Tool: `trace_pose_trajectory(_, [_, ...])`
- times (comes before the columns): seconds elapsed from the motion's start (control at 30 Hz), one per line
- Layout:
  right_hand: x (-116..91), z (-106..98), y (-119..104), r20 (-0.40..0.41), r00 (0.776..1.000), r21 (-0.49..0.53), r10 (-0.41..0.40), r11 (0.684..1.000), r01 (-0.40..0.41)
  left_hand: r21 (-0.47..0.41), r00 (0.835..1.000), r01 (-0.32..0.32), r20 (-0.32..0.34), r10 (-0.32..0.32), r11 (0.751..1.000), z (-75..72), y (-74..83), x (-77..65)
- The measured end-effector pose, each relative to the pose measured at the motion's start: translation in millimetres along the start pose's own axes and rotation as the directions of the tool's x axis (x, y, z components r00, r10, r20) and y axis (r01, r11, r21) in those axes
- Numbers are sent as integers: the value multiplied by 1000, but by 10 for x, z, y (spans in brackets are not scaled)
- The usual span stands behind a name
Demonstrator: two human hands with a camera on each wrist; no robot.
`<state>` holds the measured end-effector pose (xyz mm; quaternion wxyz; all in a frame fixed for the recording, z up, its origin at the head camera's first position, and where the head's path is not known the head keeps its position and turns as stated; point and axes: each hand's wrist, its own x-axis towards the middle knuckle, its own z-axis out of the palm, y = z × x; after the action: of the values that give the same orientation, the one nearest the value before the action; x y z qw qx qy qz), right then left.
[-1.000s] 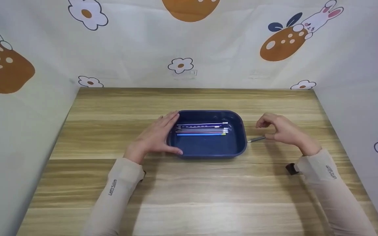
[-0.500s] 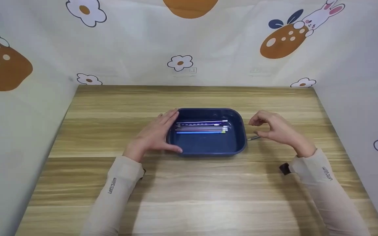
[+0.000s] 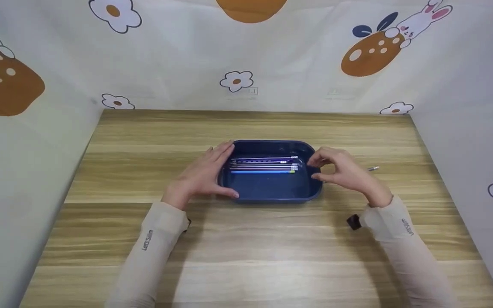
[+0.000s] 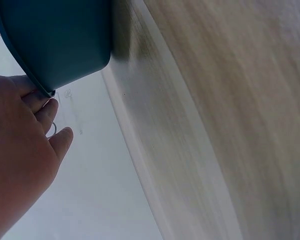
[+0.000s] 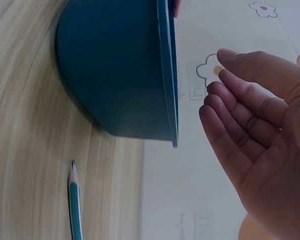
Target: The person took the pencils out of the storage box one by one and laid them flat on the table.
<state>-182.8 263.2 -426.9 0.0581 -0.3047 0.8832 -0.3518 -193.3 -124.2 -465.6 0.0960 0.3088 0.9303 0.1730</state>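
While the left hand (image 3: 201, 177) lies against the left end of the navy plastic tray (image 3: 272, 199), its fingers and thumb are spread wide, the fingertips by the far corner and the thumb on the near rim. Several pencils (image 3: 263, 168) lie inside the tray, between the 2 hands. Over the tray's right end hovers the right hand (image 3: 343, 170), fingers bent and thumb just apart from them, holding nothing (the right wrist view shows it clear of the rim). Below it, 1 loose pencil (image 5: 75, 205) lies on the table, untouched, with its point near the tray's outer wall.

Left and right, beige sleeves (image 3: 137, 256) reach in across the wood-grain table (image 3: 246, 248); behind stands a pale cloth backdrop (image 3: 186, 55) printed with flowers and rabbits. The tray's raised right wall stands between the loose pencil and those inside, and the right hand hides that pencil's middle from above.

The pencils in the tray lie nearly parallel, pale eraser ends to the right; 1 is bright blue with a yellowish end. The loose pencil is teal, sharpened to a dark point, with a pale end.
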Motion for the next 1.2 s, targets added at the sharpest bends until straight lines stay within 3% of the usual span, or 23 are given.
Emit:
trace_pose_trajectory(0.63, [336, 394, -126, 30, 997, 79, -65, 995, 63, 0, 1000, -18, -6, 18, 1000, -11, 15, -11])
trace_pose_trajectory(0.87, [490, 450, -150, 114, 989, 54, -94, 995, 88, -2, 1000, -15, -12, 15, 1000, 0, 0, -5])
trace_pose_trajectory(1.0, [581, 475, -176, 190, 977, -3, -102, 995, 104, -3, 1000, -13, -10, 13, 1000, 5, -4, -5])
trace_pose_trajectory(1.2, [693, 537, -206, 263, 959, -9, -105, 994, 111, -18, 1000, -14, -13, 14, 1000, 3, 6, -9])
